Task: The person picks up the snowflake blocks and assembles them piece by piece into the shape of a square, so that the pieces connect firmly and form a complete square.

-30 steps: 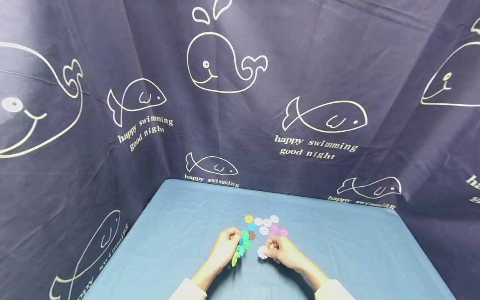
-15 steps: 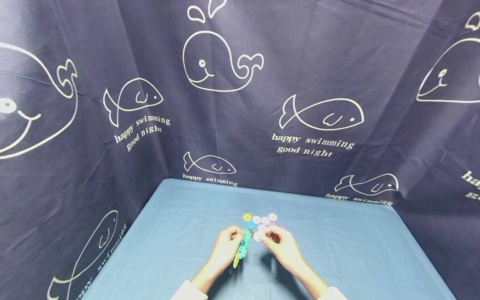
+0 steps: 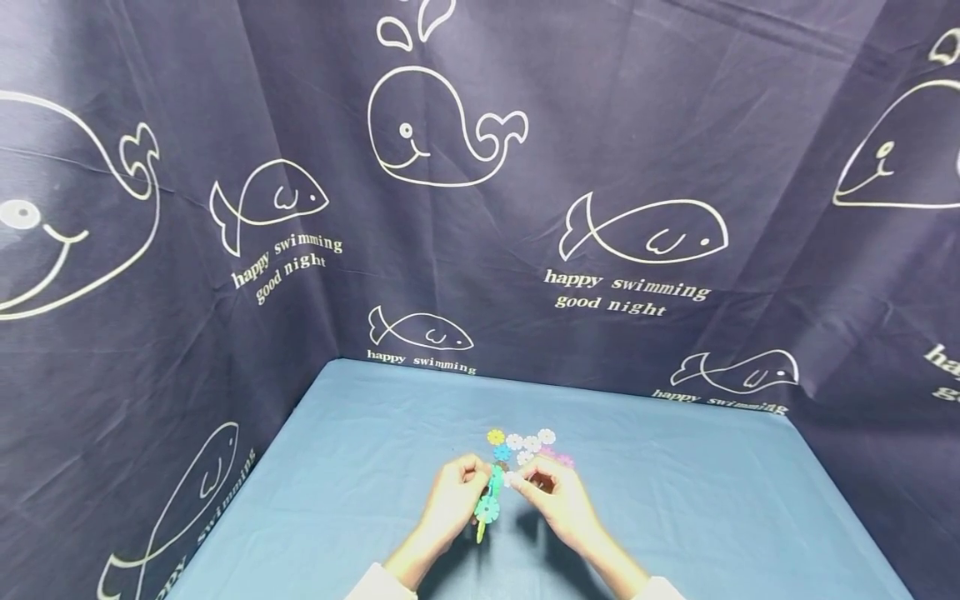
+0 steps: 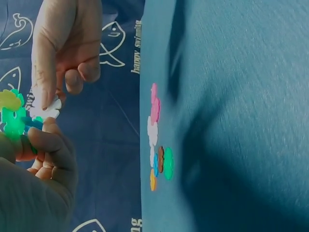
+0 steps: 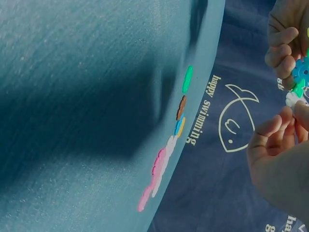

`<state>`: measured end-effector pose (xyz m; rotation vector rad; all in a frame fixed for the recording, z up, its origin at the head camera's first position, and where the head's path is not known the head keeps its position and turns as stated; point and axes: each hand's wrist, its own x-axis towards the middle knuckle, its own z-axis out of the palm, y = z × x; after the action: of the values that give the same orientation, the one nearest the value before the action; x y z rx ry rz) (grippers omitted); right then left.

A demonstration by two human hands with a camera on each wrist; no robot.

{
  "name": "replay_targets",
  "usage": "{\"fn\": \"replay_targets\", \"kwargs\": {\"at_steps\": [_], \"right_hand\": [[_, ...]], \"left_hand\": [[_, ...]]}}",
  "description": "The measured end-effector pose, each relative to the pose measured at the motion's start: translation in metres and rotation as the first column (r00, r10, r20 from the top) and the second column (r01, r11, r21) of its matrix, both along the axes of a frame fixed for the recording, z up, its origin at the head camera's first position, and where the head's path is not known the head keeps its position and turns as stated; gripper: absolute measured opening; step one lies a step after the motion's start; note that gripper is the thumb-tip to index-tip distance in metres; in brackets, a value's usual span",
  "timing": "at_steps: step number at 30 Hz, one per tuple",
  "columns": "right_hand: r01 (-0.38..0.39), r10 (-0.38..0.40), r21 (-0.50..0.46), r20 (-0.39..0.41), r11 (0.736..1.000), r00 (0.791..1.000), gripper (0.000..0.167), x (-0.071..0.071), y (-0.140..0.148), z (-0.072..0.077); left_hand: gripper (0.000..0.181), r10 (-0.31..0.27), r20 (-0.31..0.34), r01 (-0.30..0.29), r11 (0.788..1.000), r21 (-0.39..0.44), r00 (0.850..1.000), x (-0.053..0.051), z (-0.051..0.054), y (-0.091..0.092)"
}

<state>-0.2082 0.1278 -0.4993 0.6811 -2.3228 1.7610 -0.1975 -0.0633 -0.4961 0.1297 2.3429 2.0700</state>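
Between thumb and fingers, my left hand (image 3: 448, 498) grips a cluster of joined snowflake discs (image 3: 487, 509) in green, blue and yellow, held above the table. My right hand (image 3: 564, 504) pinches a white snowflake disc (image 4: 47, 110) by its edge. In the left wrist view the white disc meets the cluster near a blue disc (image 4: 33, 123), and both hands' fingertips come close together there. The right wrist view shows another side of the cluster, with a blue disc (image 5: 300, 71) facing the camera. Fingers hide part of the joint.
Loose snowflake discs lie on the blue table (image 3: 360, 467) beyond the hands: yellow (image 3: 496, 436), blue (image 3: 502, 452), several white (image 3: 531, 443), pink (image 3: 565, 461), brown (image 4: 161, 159) and green (image 4: 168, 163). Dark printed curtains (image 3: 450, 250) stand behind and beside the table.
My right hand has moved left and slightly up, bringing the white disc against the cluster. The left hand has shifted slightly right and turned the cluster.
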Motion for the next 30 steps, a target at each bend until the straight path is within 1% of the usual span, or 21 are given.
{"fn": "replay_targets", "kwargs": {"at_steps": [5, 8, 14, 16, 19, 20, 22, 23, 24, 25, 26, 27, 28, 30], "right_hand": [[-0.017, 0.016, -0.009, -0.023, 1.000, 1.000, 0.005, 0.003, -0.001, -0.001], [-0.019, 0.018, -0.007, -0.053, 1.000, 0.998, 0.006, 0.005, -0.003, -0.003], [0.007, -0.008, -0.006, -0.117, 1.000, 0.993, 0.012, 0.008, -0.009, -0.001], [0.013, -0.013, 0.002, -0.109, 1.000, 0.994, 0.012, 0.007, -0.012, 0.000], [-0.016, 0.018, 0.031, -0.072, 0.999, 0.997, 0.006, 0.000, -0.018, 0.001], [-0.030, 0.032, 0.050, -0.055, 0.998, 0.998, 0.003, -0.003, -0.020, 0.001], [-0.059, 0.063, 0.119, -0.030, 0.991, 0.998, 0.007, -0.010, -0.025, 0.000], [-0.068, 0.074, 0.173, -0.028, 0.982, 0.997, 0.008, -0.013, -0.026, -0.002], [-0.078, 0.088, 0.237, -0.034, 0.968, 0.996, 0.009, -0.016, -0.028, -0.004], [-0.078, 0.098, 0.305, -0.051, 0.949, 0.994, 0.008, -0.019, -0.029, -0.006], [-0.074, 0.112, 0.379, -0.078, 0.922, 0.991, 0.006, -0.021, -0.029, -0.009], [-0.067, 0.129, 0.450, -0.108, 0.890, 0.986, 0.004, -0.022, -0.030, -0.012], [-0.054, 0.149, 0.517, -0.146, 0.854, 0.978, 0.004, -0.023, -0.030, -0.015], [-0.022, 0.196, 0.614, -0.218, 0.789, 0.956, 0.009, -0.024, -0.030, -0.021]], "left_hand": [[0.023, -0.008, 0.020, 0.006, 0.998, 0.065, 1.000, 0.002, -0.001, -0.001], [0.025, -0.006, 0.025, 0.004, 0.996, 0.094, 1.000, 0.003, -0.002, -0.001], [0.026, -0.003, 0.026, 0.000, 0.993, 0.115, 1.000, 0.004, -0.002, -0.003], [0.026, -0.001, 0.032, -0.002, 0.994, 0.108, 0.999, 0.004, -0.002, -0.007], [0.024, 0.016, 0.028, -0.019, 0.996, 0.085, 0.999, 0.002, -0.001, -0.017], [0.024, 0.031, 0.021, -0.033, 0.997, 0.077, 0.999, 0.001, -0.001, -0.022], [0.024, 0.078, 0.009, -0.078, 0.994, 0.072, 0.997, 0.000, -0.002, -0.032], [0.025, 0.107, 0.004, -0.107, 0.992, 0.073, 0.994, 0.000, -0.003, -0.037], [0.026, 0.134, 0.006, -0.134, 0.988, 0.076, 0.991, 0.000, -0.004, -0.042], [0.027, 0.157, 0.005, -0.157, 0.984, 0.082, 0.988, 0.000, -0.005, -0.047], [0.027, 0.176, 0.010, -0.176, 0.980, 0.087, 0.984, 0.000, -0.005, -0.052], [0.028, 0.188, 0.015, -0.189, 0.978, 0.091, 0.982, 0.000, -0.006, -0.056], [0.028, 0.193, 0.021, -0.194, 0.976, 0.096, 0.981, 0.001, -0.007, -0.060], [0.029, 0.196, 0.026, -0.198, 0.975, 0.102, 0.980, 0.001, -0.008, -0.065]]}}
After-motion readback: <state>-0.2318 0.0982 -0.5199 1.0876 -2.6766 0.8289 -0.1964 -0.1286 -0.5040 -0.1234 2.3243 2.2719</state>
